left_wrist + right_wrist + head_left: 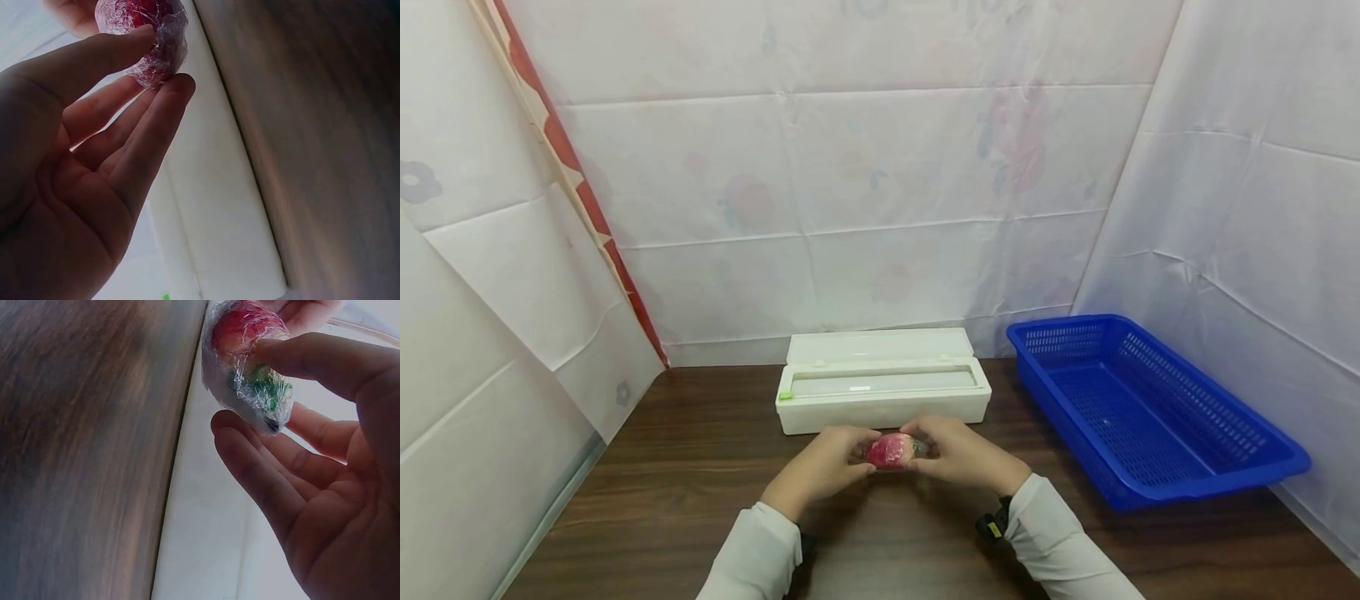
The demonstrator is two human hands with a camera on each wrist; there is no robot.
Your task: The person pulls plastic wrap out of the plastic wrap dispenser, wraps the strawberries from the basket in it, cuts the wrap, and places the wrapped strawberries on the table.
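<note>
A small red fruit-like piece, paler toward one end with some green there, is wrapped in crinkled cling film. Both hands hold it between them in front of the white box. My left hand pinches its red end between thumb and fingers. At the pale end, the thumb and fingers of my right hand pinch it. The right wrist view shows the film bunched over the green part. In the left wrist view, clear film covers the red end against the fingertips.
Just behind the hands stands a long white cling film dispenser, its lid raised and a roll inside. A blue plastic basket sits on the right of the dark wooden table. White sheeting hangs at the back and both sides.
</note>
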